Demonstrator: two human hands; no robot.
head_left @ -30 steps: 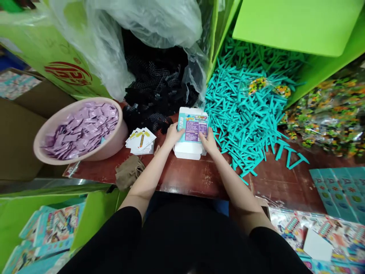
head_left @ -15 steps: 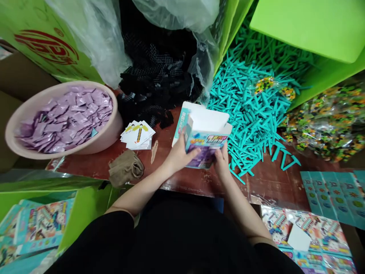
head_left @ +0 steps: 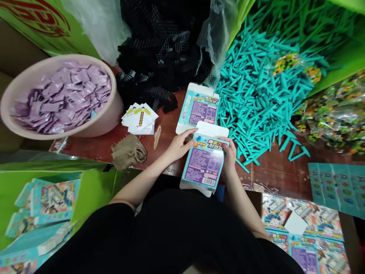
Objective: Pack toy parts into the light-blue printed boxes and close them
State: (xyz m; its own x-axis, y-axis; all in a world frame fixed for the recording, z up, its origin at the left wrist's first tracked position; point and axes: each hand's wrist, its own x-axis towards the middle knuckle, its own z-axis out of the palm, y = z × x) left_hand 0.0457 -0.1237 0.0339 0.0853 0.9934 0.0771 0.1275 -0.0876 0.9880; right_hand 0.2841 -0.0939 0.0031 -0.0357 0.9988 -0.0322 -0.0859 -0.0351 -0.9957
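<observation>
I hold a teal and purple printed carton [head_left: 204,163] over the near edge of the red-brown table [head_left: 273,175], its white top flap open. My left hand [head_left: 180,144] grips its upper left edge with closed fingers. My right hand [head_left: 229,153] pinches its upper right corner. A stack of flat cartons of the same kind [head_left: 199,108] lies on the table just beyond it.
A pink basin of purple sachets [head_left: 61,97] stands at the left, with a pile of white pickaxe cards [head_left: 139,118] and a brown cloth [head_left: 128,152] beside it. Black mesh pieces [head_left: 162,57] lie behind. Teal plastic parts [head_left: 262,99] are heaped at the right. Printed cartons lie at bottom left [head_left: 42,205] and bottom right [head_left: 308,228].
Both hands lifted one carton off the stack and drew it toward me. It now lies tilted flat in my hands with its printed back facing up.
</observation>
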